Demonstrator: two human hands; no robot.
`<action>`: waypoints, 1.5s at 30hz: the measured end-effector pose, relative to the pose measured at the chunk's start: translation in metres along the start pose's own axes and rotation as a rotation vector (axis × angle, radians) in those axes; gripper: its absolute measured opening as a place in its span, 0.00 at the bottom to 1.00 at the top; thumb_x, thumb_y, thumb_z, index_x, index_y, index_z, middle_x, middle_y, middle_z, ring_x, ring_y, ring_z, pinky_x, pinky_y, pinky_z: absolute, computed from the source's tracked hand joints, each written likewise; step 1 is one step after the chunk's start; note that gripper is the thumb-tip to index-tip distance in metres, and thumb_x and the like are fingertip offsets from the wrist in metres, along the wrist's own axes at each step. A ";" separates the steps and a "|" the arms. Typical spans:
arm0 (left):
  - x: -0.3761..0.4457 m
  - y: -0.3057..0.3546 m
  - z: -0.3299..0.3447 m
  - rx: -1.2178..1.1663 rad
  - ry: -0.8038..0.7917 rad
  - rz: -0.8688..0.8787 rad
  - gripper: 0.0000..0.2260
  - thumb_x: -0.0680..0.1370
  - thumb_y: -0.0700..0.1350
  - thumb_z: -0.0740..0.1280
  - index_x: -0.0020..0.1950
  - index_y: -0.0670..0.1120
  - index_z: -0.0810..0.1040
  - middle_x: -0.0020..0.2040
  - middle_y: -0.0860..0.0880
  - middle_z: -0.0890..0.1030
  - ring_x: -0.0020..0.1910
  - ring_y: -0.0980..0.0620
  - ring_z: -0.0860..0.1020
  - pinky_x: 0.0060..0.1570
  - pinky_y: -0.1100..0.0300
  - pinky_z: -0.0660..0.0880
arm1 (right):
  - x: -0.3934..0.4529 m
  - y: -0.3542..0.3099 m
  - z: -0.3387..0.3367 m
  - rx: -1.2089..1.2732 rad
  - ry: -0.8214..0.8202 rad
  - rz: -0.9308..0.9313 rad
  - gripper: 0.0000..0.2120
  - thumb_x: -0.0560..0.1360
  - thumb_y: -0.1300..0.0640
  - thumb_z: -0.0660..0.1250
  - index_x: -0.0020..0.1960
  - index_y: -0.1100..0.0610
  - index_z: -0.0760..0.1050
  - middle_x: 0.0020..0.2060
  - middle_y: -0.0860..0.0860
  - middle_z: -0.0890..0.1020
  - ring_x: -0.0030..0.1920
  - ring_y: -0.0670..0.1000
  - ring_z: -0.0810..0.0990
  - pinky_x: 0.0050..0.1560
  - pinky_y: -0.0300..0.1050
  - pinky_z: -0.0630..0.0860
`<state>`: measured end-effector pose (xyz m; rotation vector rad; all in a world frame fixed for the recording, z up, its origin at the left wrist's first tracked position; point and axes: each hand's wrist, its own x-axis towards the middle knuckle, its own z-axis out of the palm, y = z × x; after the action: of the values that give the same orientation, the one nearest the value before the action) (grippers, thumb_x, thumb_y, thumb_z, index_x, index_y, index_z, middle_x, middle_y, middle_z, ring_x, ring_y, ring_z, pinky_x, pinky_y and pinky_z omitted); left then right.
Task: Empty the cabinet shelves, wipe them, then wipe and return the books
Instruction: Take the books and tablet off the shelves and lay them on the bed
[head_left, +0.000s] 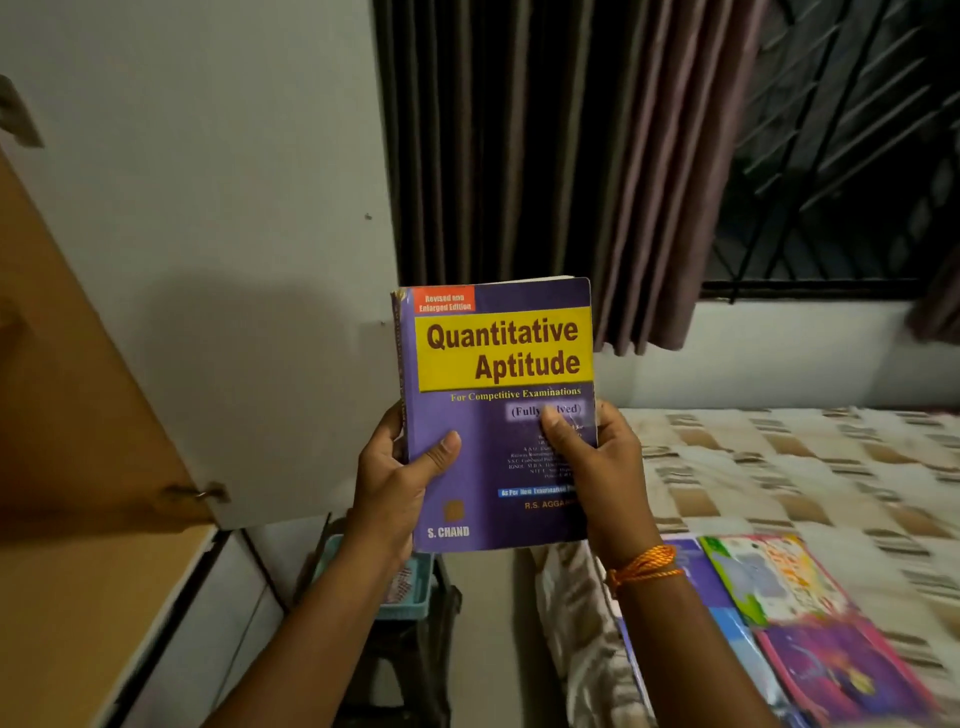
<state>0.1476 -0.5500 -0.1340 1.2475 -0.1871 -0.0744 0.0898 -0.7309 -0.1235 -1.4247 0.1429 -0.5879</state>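
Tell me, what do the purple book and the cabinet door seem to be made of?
Purple book: paper with a glossy soft card cover, judging by the sheen and the worn, rounded corners. Cabinet door: probably laminated or veneered board with a matt tan face; the flat, even colour suggests this, but solid wood cannot be ruled out.

Open cabinet door (78, 395) blocks left; books (789, 618) crowd bed (779, 467) edge (right); wall (234, 208) side open between.

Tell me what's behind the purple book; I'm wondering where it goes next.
Behind the purple book, held upright by both hands, hang a dark curtain and pale wall. Whatever lies directly behind its cover is hidden.
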 end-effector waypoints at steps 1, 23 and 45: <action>-0.006 -0.006 0.015 -0.001 -0.022 -0.012 0.24 0.68 0.44 0.79 0.63 0.49 0.78 0.54 0.44 0.86 0.49 0.40 0.85 0.44 0.46 0.84 | -0.004 0.000 -0.018 -0.004 0.029 0.001 0.18 0.73 0.51 0.72 0.57 0.61 0.75 0.47 0.56 0.87 0.47 0.56 0.87 0.46 0.52 0.84; -0.102 -0.163 0.282 0.159 -0.581 -0.319 0.18 0.76 0.37 0.74 0.62 0.52 0.79 0.54 0.47 0.86 0.51 0.42 0.86 0.49 0.47 0.82 | -0.124 0.012 -0.323 -0.060 0.673 0.116 0.09 0.81 0.59 0.66 0.60 0.59 0.76 0.51 0.55 0.85 0.48 0.51 0.85 0.45 0.47 0.81; -0.102 -0.431 0.521 0.434 -1.403 -0.524 0.25 0.79 0.38 0.71 0.76 0.50 0.70 0.62 0.48 0.83 0.56 0.50 0.84 0.51 0.51 0.82 | -0.161 0.141 -0.552 0.006 1.281 0.502 0.10 0.82 0.58 0.64 0.61 0.60 0.77 0.53 0.58 0.85 0.51 0.58 0.85 0.52 0.56 0.82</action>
<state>-0.0278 -1.1578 -0.3939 1.4477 -1.1196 -1.4370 -0.2447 -1.1407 -0.3888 -0.7560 1.4531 -0.9827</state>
